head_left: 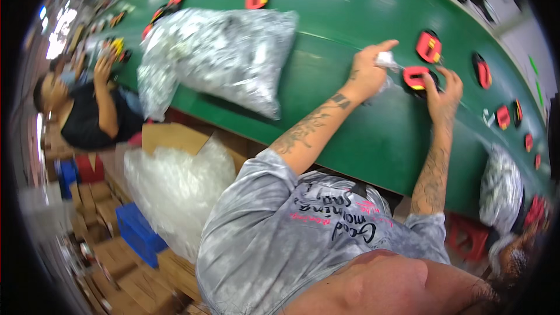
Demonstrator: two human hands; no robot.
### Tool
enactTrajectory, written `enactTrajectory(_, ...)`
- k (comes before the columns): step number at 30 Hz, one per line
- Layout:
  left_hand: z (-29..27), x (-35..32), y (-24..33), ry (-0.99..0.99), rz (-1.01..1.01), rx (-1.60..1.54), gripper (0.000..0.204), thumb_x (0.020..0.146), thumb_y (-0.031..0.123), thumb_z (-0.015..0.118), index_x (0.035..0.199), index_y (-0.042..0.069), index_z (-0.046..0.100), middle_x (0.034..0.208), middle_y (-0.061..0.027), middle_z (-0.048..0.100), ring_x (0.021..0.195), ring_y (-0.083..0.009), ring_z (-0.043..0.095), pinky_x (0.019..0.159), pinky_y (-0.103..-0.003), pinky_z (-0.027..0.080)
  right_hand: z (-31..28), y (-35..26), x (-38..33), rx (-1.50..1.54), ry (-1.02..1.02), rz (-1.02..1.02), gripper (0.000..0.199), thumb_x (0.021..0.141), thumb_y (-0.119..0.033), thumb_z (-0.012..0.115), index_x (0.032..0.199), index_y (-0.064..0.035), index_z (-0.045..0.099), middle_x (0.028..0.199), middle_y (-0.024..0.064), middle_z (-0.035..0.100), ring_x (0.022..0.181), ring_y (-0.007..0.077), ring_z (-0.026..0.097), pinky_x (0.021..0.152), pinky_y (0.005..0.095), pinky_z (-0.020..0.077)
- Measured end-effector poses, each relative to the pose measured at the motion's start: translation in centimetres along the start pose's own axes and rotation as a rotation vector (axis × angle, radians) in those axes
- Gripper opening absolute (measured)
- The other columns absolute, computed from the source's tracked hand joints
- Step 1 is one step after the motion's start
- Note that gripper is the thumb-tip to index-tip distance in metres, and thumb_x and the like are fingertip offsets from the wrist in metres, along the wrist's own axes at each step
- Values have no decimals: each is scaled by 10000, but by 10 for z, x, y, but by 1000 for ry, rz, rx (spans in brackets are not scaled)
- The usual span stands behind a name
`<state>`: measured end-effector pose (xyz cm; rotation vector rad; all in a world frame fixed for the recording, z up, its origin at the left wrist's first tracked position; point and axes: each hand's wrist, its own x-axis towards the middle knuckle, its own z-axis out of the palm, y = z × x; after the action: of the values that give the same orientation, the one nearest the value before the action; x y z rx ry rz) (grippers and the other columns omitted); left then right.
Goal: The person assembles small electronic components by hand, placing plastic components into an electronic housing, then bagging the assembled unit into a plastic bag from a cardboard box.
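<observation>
One left hand (367, 73) and one right hand (444, 96) are above the green desk (373, 146), both coming from the lower side. In the right hand, the grip is narrow: the thumb lies over the right side of a red and black item (415, 77), and this part is covered, so I cannot see how the other fingers close on it. The left grip is holding a small white piece (384, 59) under the stretched index finger; its exact shape is hard to make out, because the hand hides a part of it. Just beyond the held item, a similar red item (429, 46) lies on the desk.

To the left is a big silvery bag (233, 52), whose contents are not readable through the shiny film. At the right, another silvery bag (500, 189) is near the dark rim. One red stool (466, 239) is partly hidden by the sleeve. Far left, a co-worker (93, 108) in black appears small and distorted.
</observation>
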<state>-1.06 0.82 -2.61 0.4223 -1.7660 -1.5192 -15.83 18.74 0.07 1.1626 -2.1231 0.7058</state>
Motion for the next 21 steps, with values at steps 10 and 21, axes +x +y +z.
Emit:
enactTrajectory(10,-44,28,-13,-107,-233,-436,165,868,123,812,941,7,721,761,28,631,695,-55,528,593,-247,431,0,-87,24,603,-492,287,558,853,-97,745,1385,-70,582,1199,99,691,797,152,579,759,293,508)
enactTrajectory(21,-36,4,-2,-169,532,517,233,789,54,652,979,166,726,1176,-65,630,1147,-252,569,959,-480,382,-16,-308,120,868,-484,-539,176,832,-62,659,999,-49,714,939,115,726,876,307,698,778,426,554)
